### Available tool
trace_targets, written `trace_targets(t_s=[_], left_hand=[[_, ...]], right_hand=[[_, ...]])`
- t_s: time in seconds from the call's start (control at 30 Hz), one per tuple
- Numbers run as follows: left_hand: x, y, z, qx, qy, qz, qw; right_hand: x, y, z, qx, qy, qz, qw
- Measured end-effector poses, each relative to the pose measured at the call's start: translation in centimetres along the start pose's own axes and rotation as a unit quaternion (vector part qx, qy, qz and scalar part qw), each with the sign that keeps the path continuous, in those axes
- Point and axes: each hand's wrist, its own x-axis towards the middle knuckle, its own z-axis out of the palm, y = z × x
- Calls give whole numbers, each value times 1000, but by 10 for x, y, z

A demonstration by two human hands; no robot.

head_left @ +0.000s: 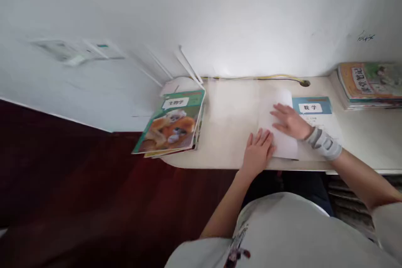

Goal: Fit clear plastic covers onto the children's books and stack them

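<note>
A mathematics textbook [325, 123] with a blue and white cover lies on the desk in front of me. Along its left side is a blank white sheet [284, 148]; whether it is loose or part of the book I cannot tell. My left hand [258, 153] lies flat at the sheet's lower left edge, fingers stretched out. Over the middle of the sheet is my right hand [290, 121], fingers apart and palm down, slightly blurred. A grey band circles the right wrist. Neither hand grips anything.
A stack of books topped by a biology textbook [171, 127] overhangs the left end of the white desk [220, 150]. Another book stack [373, 83] stands at the right against the wall. A yellow cable [279, 76] runs along the back to a hole.
</note>
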Motion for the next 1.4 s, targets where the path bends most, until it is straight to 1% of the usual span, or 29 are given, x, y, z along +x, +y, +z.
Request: trace_targets(t_s=[0.03, 0.13, 0.2, 0.27, 0.37, 0.43, 0.53, 0.63, 0.77, 0.9, 1.03, 1.1, 1.17, 1.2, 1.27, 1.33, 1.4], left_hand=[[-2, 0, -1, 5, 0, 2, 1000], [-8, 2, -4, 18, 4, 35, 999], [-12, 4, -6, 28, 11, 86, 996], [-15, 7, -6, 34, 24, 122, 992], [-17, 11, -4, 29, 43, 146, 988], [-17, 12, -3, 17, 48, 167, 985], [-17, 9, -3, -10, 58, 194, 979], [-20, 5, -3, -37, 70, 216, 973], [-24, 3, 0, -69, 96, 223, 968], [-25, 5, 1, -84, 129, 217, 964], [-24, 6, -1, -84, 129, 217, 964], [-24, 6, -1, -80, 126, 217, 965], [-24, 6, -1, -77, 128, 217, 965], [-24, 5, -1, -76, 129, 217, 965], [-25, 5, 0, -76, 130, 217, 964], [-26, 5, 1, -76, 134, 221, 963], [-27, 5, 1, -77, 143, 227, 960]], right_hand=[[12, 13, -1, -8, 3, 54, 998], [43, 46, -2, -22, 2, 164, 986], [54, 59, 0, -18, -15, 194, 981], [58, 66, 5, -14, -18, 178, 984], [55, 70, 12, -20, -4, 151, 988], [51, 73, 14, -26, -13, 144, 989], [48, 76, 15, -33, -31, 122, 992], [48, 79, 13, -29, -36, 96, 994], [48, 80, 14, -16, -40, 75, 996], [49, 78, 14, -6, -42, 72, 996], [49, 73, 9, -20, -63, 93, 993], [48, 69, 7, -55, -72, 114, 989], [50, 62, 5, -108, -91, 113, 983], [52, 57, 5, -134, -106, 99, 980], [60, 46, 5, -164, -148, 47, 974], [69, 34, 5, -166, -188, -2, 968], [77, 25, 6, -157, -213, -29, 964]])
